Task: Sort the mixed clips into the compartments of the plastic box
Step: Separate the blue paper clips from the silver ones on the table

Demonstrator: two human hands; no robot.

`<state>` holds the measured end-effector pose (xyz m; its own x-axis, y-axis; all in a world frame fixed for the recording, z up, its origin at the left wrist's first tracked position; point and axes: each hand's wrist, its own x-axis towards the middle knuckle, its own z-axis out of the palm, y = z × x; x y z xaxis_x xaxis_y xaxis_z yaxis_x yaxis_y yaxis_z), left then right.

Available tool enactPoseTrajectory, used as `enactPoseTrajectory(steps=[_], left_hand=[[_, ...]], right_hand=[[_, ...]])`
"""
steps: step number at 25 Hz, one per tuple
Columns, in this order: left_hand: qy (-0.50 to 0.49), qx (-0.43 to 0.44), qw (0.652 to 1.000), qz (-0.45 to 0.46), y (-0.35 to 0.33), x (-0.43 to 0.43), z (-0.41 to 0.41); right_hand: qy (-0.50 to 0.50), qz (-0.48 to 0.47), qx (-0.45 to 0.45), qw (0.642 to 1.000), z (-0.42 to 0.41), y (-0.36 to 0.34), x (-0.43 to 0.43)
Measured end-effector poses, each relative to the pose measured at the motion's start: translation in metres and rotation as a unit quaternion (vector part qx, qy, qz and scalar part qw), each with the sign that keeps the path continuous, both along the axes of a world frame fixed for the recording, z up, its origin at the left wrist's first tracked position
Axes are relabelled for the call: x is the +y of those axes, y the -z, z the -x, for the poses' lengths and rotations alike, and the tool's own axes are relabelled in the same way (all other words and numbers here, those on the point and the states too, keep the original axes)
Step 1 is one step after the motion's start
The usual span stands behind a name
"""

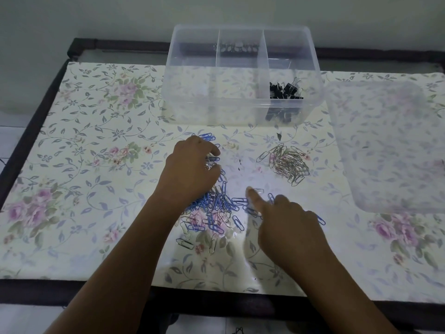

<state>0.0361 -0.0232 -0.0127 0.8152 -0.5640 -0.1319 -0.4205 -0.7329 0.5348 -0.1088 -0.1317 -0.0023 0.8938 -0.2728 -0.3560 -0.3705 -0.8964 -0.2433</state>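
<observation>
A clear plastic box (pixel 240 109) with three compartments stands at the back of the table. Its right compartment holds black binder clips (pixel 285 91); the other two look bare. A mixed heap of blue and silver paper clips (pixel 216 206) lies in front of me. My left hand (pixel 192 169) rests on the heap's far end, its fingers curled round a few clips. A separate pile of silver paper clips (pixel 289 165) lies to the right. My right hand (pixel 289 225) has its index finger stretched out, with the tip on a single silver clip (pixel 258 190).
The box's translucent lid (pixel 385 145) lies flat to the right of the box. A floral cloth (pixel 96 165) covers the table, which has a dark frame (pixel 29 141) round its edge. A wall stands right behind the box.
</observation>
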Motion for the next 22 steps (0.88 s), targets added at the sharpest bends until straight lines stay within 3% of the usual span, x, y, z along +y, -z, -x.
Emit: enactPoseTrajectory(steps=[7,12,17,22], left_hand=[[-0.007,-0.013,1.000,0.019,0.006,0.002,-0.004],[0.005,-0.015,0.999,0.033,0.012,0.001,-0.002],[0.013,-0.015,0.999,0.046,0.014,0.003,-0.004],[0.018,-0.022,0.998,0.049,0.014,0.000,-0.003]], right_hand=[[0.012,-0.007,0.007,1.000,-0.008,-0.003,-0.016],[0.088,-0.012,-0.026,0.996,-0.015,-0.002,-0.038],[-0.017,-0.032,-0.094,0.995,-0.017,-0.009,-0.029],[0.048,-0.099,-0.107,0.988,-0.020,0.008,-0.033]])
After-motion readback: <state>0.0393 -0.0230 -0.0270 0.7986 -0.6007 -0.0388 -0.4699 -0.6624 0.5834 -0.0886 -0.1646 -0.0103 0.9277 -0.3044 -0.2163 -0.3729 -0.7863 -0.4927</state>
